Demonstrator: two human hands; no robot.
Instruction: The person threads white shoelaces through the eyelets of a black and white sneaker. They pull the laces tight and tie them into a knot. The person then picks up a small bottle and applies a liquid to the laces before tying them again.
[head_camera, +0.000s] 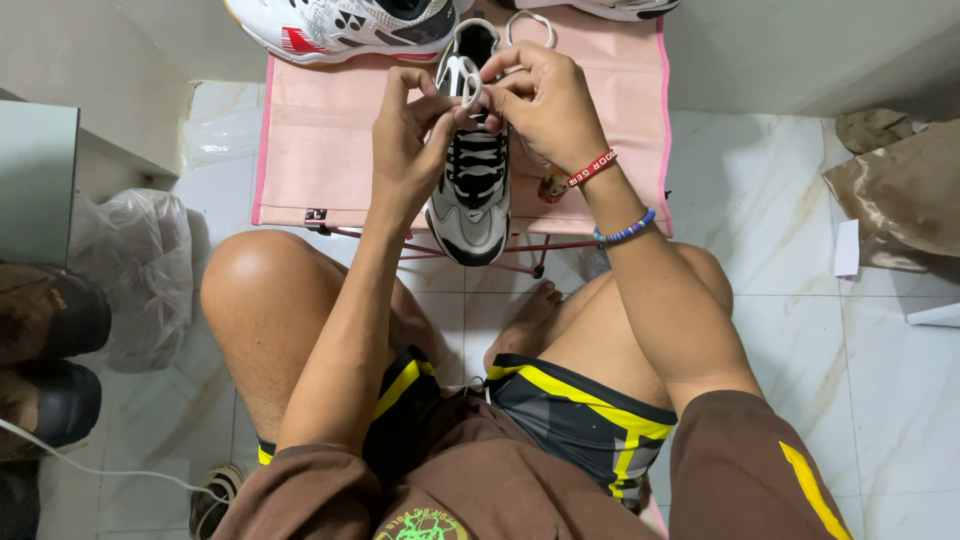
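step: lacing, judged at top eyelets | left hand fingers pinch white lace | right hand fingers grip same lace | sneaker just below fingers, on pink table | next: likely needs steady even pull

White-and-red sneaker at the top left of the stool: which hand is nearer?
Left. The left hand works the lace on the grey-and-black sneaker, just below and right of the white-and-red sneaker. The right hand is farther right, past the laces.
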